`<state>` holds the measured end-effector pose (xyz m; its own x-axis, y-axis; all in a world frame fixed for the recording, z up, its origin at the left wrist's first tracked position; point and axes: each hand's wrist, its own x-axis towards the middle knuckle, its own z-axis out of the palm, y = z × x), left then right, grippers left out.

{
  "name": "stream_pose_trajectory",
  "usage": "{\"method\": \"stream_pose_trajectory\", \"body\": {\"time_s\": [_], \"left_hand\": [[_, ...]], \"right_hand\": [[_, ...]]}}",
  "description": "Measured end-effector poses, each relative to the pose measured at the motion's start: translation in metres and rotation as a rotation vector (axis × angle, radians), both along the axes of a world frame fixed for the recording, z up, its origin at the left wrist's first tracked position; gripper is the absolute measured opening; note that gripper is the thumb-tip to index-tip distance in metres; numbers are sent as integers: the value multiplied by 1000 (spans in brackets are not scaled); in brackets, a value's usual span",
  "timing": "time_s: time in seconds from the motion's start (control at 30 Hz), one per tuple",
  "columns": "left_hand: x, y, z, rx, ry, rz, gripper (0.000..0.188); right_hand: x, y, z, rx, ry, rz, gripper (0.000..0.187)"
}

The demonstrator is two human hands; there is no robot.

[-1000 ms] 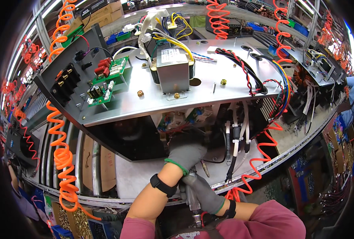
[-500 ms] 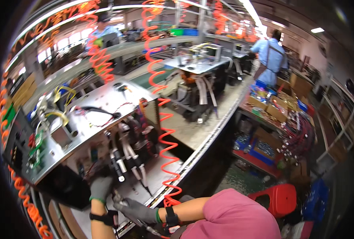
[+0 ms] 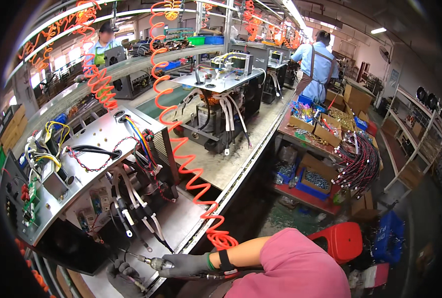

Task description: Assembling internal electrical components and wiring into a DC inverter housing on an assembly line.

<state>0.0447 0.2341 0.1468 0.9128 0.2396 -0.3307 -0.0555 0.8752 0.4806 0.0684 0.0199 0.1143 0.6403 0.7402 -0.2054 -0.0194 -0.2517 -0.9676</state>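
Observation:
My right hand (image 3: 188, 265), in a grey glove, is wrapped round an air screwdriver (image 3: 156, 263). Its long thin bit (image 3: 129, 252) points left toward the lower front of an open metal equipment unit (image 3: 99, 171). Just left of the tool is my left hand (image 3: 124, 278), also gloved, its fingers curled; whatever they hold is not clear. Thick cables with ring terminals (image 3: 129, 232) hang from under the unit's top plate, above the hands. On that plate lie a black cable bundle (image 3: 94, 150) and a thin twisted red-and-black wire.
An orange coiled air hose (image 3: 191, 174) hangs close to my right arm. A second unit (image 3: 221, 109) stands farther along the bench (image 3: 231, 166). To the right are a parts table with boxes (image 3: 327, 131), a wire bundle (image 3: 357, 164) and a red stool (image 3: 337, 243). Two people work beyond.
My left hand has drawn back from the unit's front to beside the screwdriver. The screwdriver's bit now points at the unit's lower front. The view has shifted slightly.

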Motion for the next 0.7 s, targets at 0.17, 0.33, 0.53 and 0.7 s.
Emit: {"method": "stream_pose_trajectory", "body": {"time_s": [0.17,0.33,0.53,0.7], "left_hand": [[-9,14,-45,1273,26,41,30],[-11,42,-57,1772,-218,189,18],[9,28,-25,654,177,-115,29],[0,35,-22,739,230,-171,36]], "right_hand": [[-8,1,-1,-22,55,10,55],[-8,0,-20,-17,53,-40,46],[-7,6,-23,126,150,-89,42],[-9,10,-5,40,231,-30,36]]}}
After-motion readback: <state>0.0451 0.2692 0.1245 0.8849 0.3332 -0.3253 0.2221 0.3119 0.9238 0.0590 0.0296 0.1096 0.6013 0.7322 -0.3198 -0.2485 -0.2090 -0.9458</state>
